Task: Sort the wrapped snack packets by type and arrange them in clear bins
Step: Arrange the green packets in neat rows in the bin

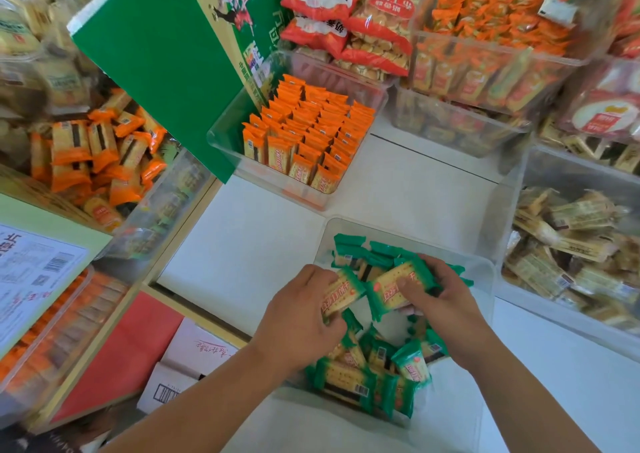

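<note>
Green-edged cracker packets [394, 288] fill a clear bin [481, 272].

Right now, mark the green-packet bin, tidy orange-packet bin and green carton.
green-packet bin [322, 241], head view, far-left corner.
tidy orange-packet bin [225, 144], head view, left wall.
green carton [156, 72], head view, front face.

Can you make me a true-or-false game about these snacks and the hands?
1. The left hand and the right hand each hold green packets. True.
2. The orange packets in the middle bin lie in a messy heap. False: they stand in neat rows.
3. The near bin under the hands holds red bags. False: it holds green packets.
4. A green box stands left of the orange rows. True.
</note>
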Tool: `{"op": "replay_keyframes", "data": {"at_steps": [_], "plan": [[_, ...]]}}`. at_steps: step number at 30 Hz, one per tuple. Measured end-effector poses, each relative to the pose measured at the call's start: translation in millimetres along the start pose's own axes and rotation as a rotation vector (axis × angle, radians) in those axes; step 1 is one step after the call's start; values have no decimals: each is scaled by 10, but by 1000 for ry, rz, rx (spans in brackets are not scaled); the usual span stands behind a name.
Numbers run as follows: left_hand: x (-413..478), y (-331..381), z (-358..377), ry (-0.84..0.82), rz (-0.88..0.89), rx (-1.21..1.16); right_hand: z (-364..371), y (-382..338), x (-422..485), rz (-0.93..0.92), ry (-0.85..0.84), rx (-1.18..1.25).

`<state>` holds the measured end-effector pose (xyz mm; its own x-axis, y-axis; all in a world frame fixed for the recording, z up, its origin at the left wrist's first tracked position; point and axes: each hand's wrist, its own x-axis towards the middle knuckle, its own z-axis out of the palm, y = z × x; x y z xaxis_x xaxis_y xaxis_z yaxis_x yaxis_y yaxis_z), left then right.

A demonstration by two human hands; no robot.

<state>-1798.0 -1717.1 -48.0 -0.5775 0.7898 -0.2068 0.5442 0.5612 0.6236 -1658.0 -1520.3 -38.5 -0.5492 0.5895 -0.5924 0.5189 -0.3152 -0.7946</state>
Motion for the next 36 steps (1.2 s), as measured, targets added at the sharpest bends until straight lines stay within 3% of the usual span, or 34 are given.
{"op": "replay_keyframes", "data": {"at_steps": [4,8,12,16,19,22,25,29,32,36], "plan": [[-30,50,14,86,35,-139,-2,-72,-6,-95,7,-120],[-2,200,122,36,168,-216,192,-172,-89,-78,-127,-53],[52,255,153,81,180,-267,293,-212,-139,-63,-240,-48],[11,76,90,96,230,-173,211,-159,-64,-102,-259,-296],[20,-161,0,200,47,-55,360,-144,105,-184,-233,-496],[22,-299,-65,39,-92,-70,675,-58,327,-279,-225,-684],[18,-352,-48,-61,-95,-161,903,191,511,-374,-241,-834],[-23,-364,-27,-93,-128,-193,978,462,569,-516,-189,-1085],[-34,-368,-25,-88,-136,-198,1029,407,565,-664,19,-1325],[-5,-430,-37,-82,-130,-173,970,284,630,-676,137,-1493]]}}
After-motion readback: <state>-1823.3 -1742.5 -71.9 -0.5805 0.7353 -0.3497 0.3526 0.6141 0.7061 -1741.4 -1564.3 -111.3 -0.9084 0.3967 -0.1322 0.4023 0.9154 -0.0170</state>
